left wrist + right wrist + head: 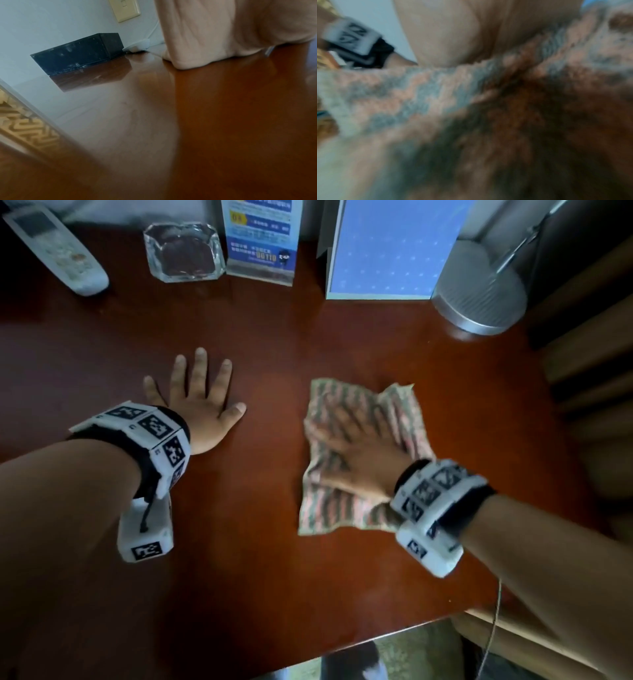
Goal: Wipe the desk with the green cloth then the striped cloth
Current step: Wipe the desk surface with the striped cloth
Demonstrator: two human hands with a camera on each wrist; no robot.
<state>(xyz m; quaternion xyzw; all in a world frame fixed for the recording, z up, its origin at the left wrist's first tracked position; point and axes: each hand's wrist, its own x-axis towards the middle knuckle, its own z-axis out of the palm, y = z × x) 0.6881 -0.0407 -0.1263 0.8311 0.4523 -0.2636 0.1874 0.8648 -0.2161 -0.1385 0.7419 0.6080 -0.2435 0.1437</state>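
The striped cloth [329,505], pink and grey-green, lies spread on the reddish-brown desk [274,577] right of centre. My right hand [359,453] lies flat on it with straight fingers, blurred by motion. In the right wrist view the striped cloth [419,94] fills the frame, with my palm [453,33] pressed on it. My left hand [202,402] rests flat on the bare desk left of centre, fingers spread, holding nothing. In the left wrist view the palm [223,31] sits on the glossy desk [205,121]. No green cloth is in view.
Along the back stand a white remote [58,251], a glass ashtray [185,251], a blue sign stand [260,237], a blue box [387,251] and a silver lamp base [479,292]. A black box [77,52] sits by the wall. The desk's front edge [376,642] runs close below my arms.
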